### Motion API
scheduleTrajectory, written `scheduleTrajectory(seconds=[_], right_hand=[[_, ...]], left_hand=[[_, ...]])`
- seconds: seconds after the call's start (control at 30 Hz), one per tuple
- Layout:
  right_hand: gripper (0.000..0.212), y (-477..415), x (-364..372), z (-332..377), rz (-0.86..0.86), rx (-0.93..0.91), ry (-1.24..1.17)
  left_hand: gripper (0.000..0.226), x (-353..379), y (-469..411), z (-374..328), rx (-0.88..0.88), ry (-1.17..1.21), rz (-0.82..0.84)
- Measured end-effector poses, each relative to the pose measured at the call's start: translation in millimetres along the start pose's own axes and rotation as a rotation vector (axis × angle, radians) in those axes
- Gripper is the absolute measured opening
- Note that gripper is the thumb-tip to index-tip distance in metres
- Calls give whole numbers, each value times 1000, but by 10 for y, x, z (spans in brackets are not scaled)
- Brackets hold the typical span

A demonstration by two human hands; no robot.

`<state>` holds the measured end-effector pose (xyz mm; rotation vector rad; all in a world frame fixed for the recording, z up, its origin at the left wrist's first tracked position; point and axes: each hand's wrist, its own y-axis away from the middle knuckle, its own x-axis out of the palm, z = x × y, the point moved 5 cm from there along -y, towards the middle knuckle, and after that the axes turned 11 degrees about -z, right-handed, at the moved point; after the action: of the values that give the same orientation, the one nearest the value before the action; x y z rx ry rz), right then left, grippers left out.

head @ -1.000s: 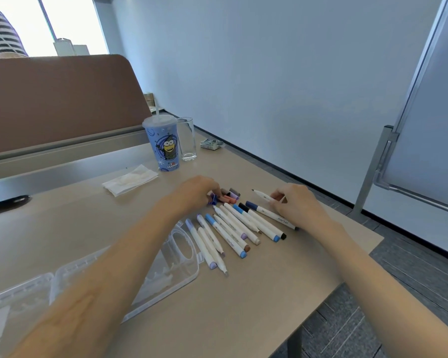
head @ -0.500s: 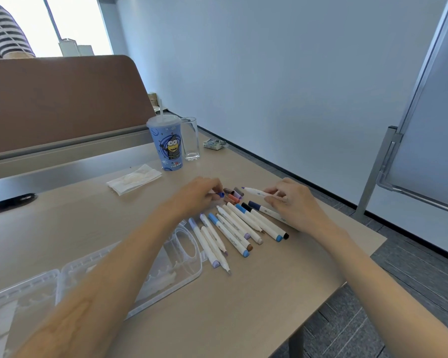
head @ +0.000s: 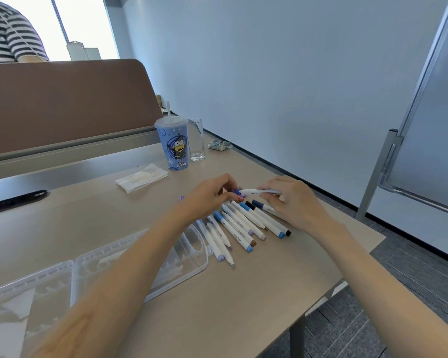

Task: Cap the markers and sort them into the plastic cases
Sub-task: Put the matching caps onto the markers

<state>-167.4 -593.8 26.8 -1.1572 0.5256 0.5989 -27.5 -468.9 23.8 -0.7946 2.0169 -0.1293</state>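
One marker (head: 263,191) is held above the row of markers (head: 243,224), pinched in your right hand (head: 292,202), with your left hand (head: 210,195) pinching a blue cap (head: 235,191) at its tip; this looks like the capping step, so next align them and push home.

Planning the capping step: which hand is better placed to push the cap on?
Left. The left hand pinches a blue cap right at the tip of the marker that the right hand holds level.

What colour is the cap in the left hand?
Dark blue cap, pinched by the left hand; head view.
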Motion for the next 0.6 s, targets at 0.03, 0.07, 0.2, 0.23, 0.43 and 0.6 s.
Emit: scheduleTrajectory(seconds=[0.03, 0.07, 0.2, 0.23, 0.43, 0.6], right_hand=[[22, -6, -8, 18, 5, -15, -3], [22, -12, -21, 34, 6, -26, -13], [21, -46, -113, 36, -33, 45, -146], [20, -47, -121, 28, -43, 79, -174], [18, -77, -113, 44, -56, 154, -201], [19, -64, -53, -172, 18, 205, -99]], left_hand=[[7, -7, 1, -35, 17, -5, -1], [8, -19, 1, -74, 34, 0, -8], [8, -66, 3, -208, 50, 93, -65], [8, -65, -1, -225, 43, 117, -79], [7, -44, -18, -231, -8, 210, -156], [15, 61, -21, -99, -23, 81, -75]])
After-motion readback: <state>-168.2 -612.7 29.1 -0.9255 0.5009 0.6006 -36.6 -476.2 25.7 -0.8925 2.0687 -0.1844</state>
